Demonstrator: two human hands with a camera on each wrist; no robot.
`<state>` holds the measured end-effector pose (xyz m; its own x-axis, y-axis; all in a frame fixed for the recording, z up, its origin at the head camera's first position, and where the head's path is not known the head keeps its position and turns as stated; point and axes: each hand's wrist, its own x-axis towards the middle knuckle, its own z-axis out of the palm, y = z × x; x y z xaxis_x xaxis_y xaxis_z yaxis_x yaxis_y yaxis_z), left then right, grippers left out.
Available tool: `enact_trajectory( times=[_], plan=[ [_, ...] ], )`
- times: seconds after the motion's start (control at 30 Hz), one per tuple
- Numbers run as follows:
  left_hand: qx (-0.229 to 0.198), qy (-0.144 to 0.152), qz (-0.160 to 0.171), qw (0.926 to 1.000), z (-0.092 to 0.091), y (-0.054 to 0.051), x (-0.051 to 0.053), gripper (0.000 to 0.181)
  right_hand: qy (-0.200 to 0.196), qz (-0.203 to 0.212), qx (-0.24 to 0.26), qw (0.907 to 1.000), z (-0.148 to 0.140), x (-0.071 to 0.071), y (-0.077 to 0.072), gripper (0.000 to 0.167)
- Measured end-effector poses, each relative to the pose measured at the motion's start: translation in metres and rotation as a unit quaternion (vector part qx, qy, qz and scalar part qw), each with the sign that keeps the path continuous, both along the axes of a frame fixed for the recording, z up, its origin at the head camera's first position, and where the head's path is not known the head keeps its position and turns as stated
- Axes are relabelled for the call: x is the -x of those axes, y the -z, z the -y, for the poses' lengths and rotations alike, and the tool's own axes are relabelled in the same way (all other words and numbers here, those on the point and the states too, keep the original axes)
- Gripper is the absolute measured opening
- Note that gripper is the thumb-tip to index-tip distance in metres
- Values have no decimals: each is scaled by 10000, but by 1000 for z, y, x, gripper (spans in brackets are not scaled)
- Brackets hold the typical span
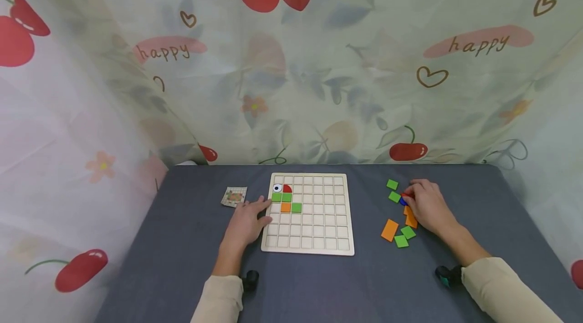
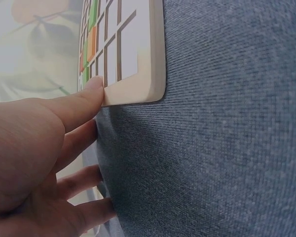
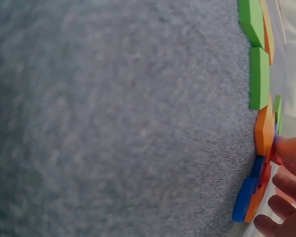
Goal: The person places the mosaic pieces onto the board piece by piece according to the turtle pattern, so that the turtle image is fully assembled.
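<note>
A pale square grid board [image 1: 322,250] lies on the table. In its upper left cells sit a white eye tile [image 1: 278,188], a red rounded piece [image 1: 287,189], several green squares [image 1: 296,207] and an orange square [image 1: 285,207]. My left hand [image 1: 246,221] rests at the board's left edge, its thumb [image 2: 86,98] touching the rim and fingers spread. Over the loose pieces at the right, my right hand [image 1: 429,205] pinches a small red piece [image 3: 275,157] between thumb and fingers; the fingers partly hide it. A blue piece [image 1: 403,201] and orange pieces [image 1: 411,217] lie beneath.
Loose green squares [image 1: 401,241] and an orange rectangle [image 1: 389,230] lie right of the board. A small printed picture card [image 1: 234,196] lies beyond the left hand. Dark grey cloth [image 1: 309,287] covers the table, with a patterned curtain [image 1: 319,85] behind it.
</note>
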<state>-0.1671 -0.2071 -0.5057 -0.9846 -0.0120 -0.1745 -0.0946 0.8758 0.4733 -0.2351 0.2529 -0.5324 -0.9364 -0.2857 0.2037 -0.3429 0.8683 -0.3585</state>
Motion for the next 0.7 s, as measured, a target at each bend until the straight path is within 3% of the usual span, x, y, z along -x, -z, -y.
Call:
enact_trajectory(
  times=[0.33,0.53,0.7],
  plan=[
    [-29,-87,-13,10000,0,1,0,55,-70,-606,437,9972,10,4,-16,8],
    [-28,-61,-28,10000,-1,2,0,55,-200,13,712,9973,25,4,-34,16],
    [11,-49,-45,10000,0,2,1,55,-315,282,624,9972,41,5,-38,24]
  ],
)
